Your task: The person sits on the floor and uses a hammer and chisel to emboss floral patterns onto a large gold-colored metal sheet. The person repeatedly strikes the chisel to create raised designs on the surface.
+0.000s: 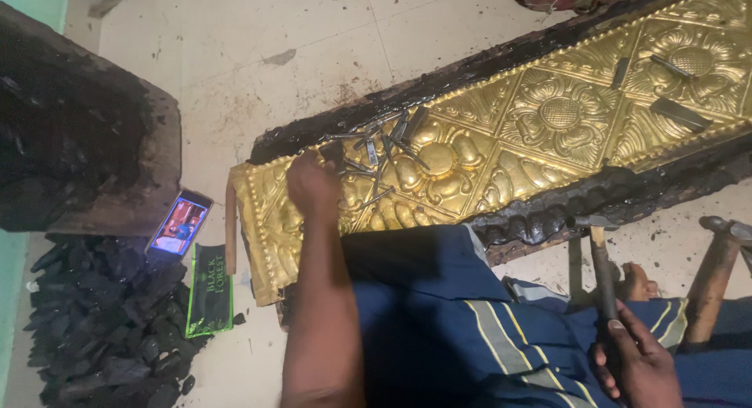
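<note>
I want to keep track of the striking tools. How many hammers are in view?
2. One hammer is held in the right hand; a second hammer stands at the right edge. Others may be hidden.

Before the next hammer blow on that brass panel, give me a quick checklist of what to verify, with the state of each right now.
1. Left hand on the embossed brass panel: ok, it rests at the panel's near end.
2. Punch under the left hand's fingers: cannot tell, the hand hides any tool and its tip.
3. Right hand gripping the hammer: ok, shut around the handle, head up near the panel's dark edge.
4. Loose punches off the work spot: not ok, they lie scattered right beside the left hand.
5. Panel seated on its black bed: ok, it lies flat.
6. Lit phone apart from the work: ok, on the floor beside the charcoal.
</note>
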